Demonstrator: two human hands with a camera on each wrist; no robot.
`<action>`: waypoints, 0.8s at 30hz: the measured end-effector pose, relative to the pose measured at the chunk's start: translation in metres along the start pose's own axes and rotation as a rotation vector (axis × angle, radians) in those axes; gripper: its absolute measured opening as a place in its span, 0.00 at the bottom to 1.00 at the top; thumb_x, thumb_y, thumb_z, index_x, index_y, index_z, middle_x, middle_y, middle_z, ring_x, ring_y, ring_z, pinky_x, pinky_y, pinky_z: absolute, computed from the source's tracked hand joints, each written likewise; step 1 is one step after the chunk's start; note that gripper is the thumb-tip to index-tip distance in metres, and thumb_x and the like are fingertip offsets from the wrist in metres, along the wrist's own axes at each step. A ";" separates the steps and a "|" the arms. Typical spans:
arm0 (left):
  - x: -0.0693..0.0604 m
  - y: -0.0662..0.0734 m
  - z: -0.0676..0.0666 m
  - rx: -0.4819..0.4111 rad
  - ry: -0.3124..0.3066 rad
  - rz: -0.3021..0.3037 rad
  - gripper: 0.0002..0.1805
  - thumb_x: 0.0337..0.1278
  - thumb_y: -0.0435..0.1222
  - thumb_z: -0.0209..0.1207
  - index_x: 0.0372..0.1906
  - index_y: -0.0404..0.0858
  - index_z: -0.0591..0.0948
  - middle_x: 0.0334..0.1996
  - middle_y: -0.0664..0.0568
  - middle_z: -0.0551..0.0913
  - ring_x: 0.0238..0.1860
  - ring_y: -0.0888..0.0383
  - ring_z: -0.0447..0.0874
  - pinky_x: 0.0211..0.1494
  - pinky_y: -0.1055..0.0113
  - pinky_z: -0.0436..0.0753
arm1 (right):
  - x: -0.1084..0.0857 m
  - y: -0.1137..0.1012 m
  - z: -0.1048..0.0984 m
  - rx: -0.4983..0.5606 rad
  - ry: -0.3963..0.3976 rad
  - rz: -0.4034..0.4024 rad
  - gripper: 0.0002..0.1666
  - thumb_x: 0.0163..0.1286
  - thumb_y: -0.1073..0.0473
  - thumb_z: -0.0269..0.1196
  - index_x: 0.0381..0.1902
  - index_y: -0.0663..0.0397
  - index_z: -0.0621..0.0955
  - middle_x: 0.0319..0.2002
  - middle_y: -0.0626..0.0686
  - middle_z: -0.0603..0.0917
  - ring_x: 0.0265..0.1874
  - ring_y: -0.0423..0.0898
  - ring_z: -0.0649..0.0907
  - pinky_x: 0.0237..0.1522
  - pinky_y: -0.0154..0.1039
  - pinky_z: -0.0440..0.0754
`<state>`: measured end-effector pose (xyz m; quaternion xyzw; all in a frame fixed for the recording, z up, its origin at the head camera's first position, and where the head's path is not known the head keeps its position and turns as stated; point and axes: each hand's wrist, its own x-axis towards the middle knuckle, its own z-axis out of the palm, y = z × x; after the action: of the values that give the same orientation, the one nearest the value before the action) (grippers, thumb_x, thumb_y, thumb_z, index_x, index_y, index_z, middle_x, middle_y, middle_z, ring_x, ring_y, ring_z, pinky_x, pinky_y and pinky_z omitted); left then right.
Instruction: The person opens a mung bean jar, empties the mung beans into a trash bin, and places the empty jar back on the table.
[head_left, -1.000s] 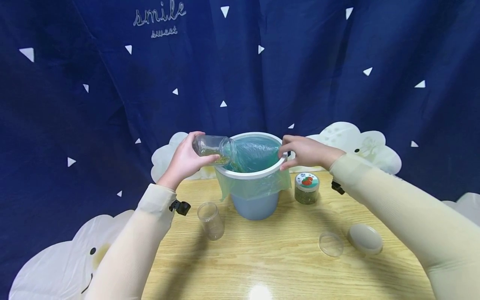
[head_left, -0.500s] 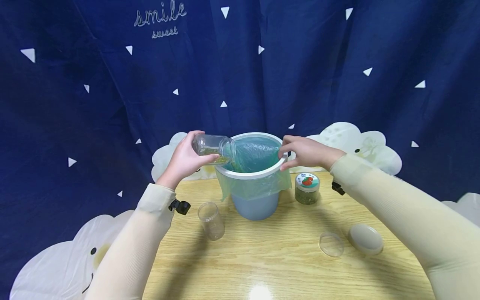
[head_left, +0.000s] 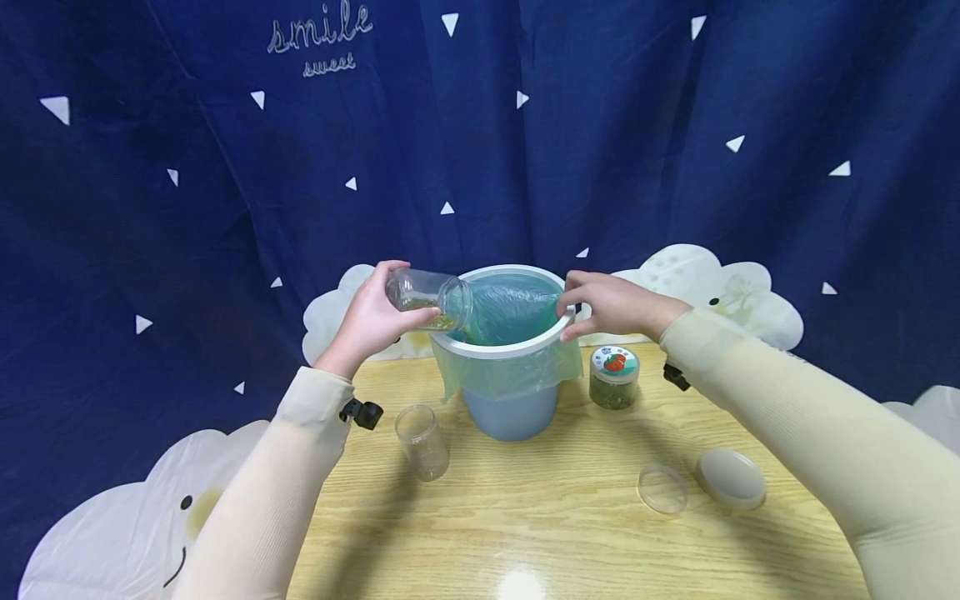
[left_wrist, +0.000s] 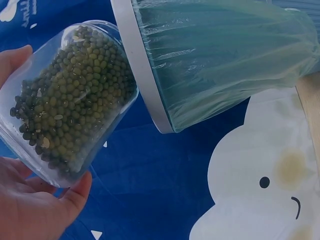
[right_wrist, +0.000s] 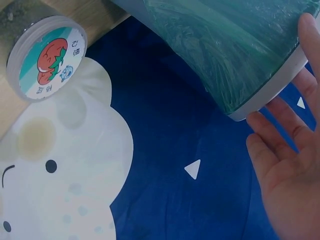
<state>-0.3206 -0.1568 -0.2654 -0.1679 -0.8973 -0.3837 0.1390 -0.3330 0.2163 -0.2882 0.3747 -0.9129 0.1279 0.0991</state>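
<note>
1. From here, a deep-blue curtain (head_left: 622, 192) with white triangles and stitched "smile sweet" hangs behind everything; a white cloud (head_left: 105, 533) shows at far left.
2. The left hand (head_left: 367, 321) has its fingers wrapped round a see-through jar (head_left: 422, 287), tipped sideways at the bin's rim, green beans (left_wrist: 75, 95) inside.
3. Below, a tall see-through container (head_left: 427, 454) stands on the wood-grained tabletop (head_left: 555, 525), which catches a bright glare.
4. The bin (head_left: 513, 417), lined with a green bag (head_left: 513, 308), stands upright.
5. The right hand (head_left: 611, 302) grips its rim, fingers curled.
6. Nearby sits a tomato-labelled jar (head_left: 613, 390), then a transparent disc (head_left: 662, 489) and a pale lid (head_left: 731, 477).
</note>
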 end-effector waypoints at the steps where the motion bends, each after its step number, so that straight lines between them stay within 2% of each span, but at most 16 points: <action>1: 0.000 0.000 0.000 -0.002 0.001 -0.001 0.47 0.47 0.46 0.77 0.72 0.40 0.66 0.64 0.40 0.76 0.62 0.43 0.77 0.63 0.46 0.79 | 0.000 0.000 0.000 0.000 0.000 0.000 0.18 0.59 0.43 0.76 0.40 0.47 0.87 0.42 0.50 0.78 0.38 0.45 0.77 0.44 0.45 0.78; 10: 0.003 -0.001 0.003 -0.013 0.018 -0.003 0.46 0.48 0.46 0.77 0.71 0.39 0.67 0.64 0.41 0.77 0.62 0.43 0.77 0.66 0.47 0.77 | 0.000 0.001 0.000 -0.006 -0.003 0.004 0.18 0.60 0.43 0.75 0.40 0.46 0.87 0.42 0.49 0.78 0.38 0.45 0.77 0.44 0.45 0.78; 24: 0.004 0.001 0.009 -0.031 0.019 -0.062 0.47 0.49 0.51 0.75 0.72 0.39 0.66 0.63 0.40 0.78 0.61 0.44 0.78 0.65 0.47 0.78 | 0.000 0.003 0.001 0.000 0.007 -0.005 0.18 0.59 0.43 0.76 0.40 0.46 0.88 0.41 0.49 0.78 0.38 0.45 0.77 0.44 0.45 0.78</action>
<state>-0.3247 -0.1488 -0.2691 -0.1384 -0.8947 -0.4033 0.1330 -0.3352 0.2180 -0.2900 0.3764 -0.9117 0.1292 0.1023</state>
